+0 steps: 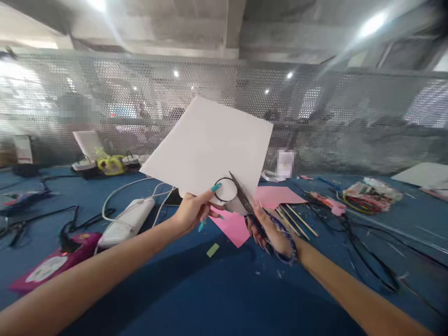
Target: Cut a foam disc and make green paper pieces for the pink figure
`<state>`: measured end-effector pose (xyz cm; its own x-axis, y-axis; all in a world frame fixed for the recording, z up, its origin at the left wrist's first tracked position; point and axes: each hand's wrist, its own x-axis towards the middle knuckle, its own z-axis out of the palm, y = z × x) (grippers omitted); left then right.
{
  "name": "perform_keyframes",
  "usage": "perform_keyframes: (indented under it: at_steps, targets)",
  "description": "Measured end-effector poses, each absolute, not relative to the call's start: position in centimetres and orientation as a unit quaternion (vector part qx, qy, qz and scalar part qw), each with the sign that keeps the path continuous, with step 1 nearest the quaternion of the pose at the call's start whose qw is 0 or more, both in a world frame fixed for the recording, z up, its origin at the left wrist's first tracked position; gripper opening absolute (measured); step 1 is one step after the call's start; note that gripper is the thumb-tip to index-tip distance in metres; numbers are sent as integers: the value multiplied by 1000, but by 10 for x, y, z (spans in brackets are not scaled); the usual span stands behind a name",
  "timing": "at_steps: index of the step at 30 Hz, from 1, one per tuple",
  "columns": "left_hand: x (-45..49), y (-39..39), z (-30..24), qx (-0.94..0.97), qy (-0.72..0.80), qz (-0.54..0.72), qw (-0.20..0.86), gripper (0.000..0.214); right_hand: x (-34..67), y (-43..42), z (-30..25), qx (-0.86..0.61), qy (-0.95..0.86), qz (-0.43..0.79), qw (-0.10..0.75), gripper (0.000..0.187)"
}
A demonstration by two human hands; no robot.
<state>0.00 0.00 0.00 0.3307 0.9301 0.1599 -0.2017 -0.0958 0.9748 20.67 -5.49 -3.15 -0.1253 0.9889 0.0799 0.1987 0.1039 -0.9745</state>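
My left hand (194, 211) pinches the lower edge of a white sheet of paper (210, 144) and holds it up in the air, tilted. A black circle (226, 190) is drawn near the sheet's bottom edge. My right hand (271, 231) grips a pair of scissors (245, 198) with patterned blue handles. Their dark blades cut into the paper right beside the drawn circle. Pink paper (235, 226) lies on the blue table (210, 289) below both hands.
Several wooden sticks (294, 219) lie right of the pink paper. A white power strip with cables (126, 219) and a magenta box (56, 263) sit at the left. Black cables (364, 247) and a bag of coloured items (371, 193) are at the right. A perforated metal screen (315, 116) stands behind.
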Motion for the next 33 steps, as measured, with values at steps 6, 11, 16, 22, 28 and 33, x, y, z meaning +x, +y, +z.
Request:
perform_keyframes:
  at_steps: [6,11,16,22,28,33]
  targets:
    - [0,4,3,575,319,471,587,36,199,-61,-21,-520,-597,447,416,52]
    - [1,5,0,564,322,481,589,34,196,-60,-21,-549,-590,436,401,53]
    - [-1,7,-2,568,315,477,592,34,198,-58,-24,-537,-603,430,405,51]
    - [-3,11,1,576,304,469,597,33,198,-59,-21,-548,-590,446,391,50]
    - [-4,12,3,569,324,450,607,36,198,-59,-25,-529,-598,455,395,50]
    - [-4,16,2,560,324,455,612,36,199,-58,-26,-528,-596,448,406,54]
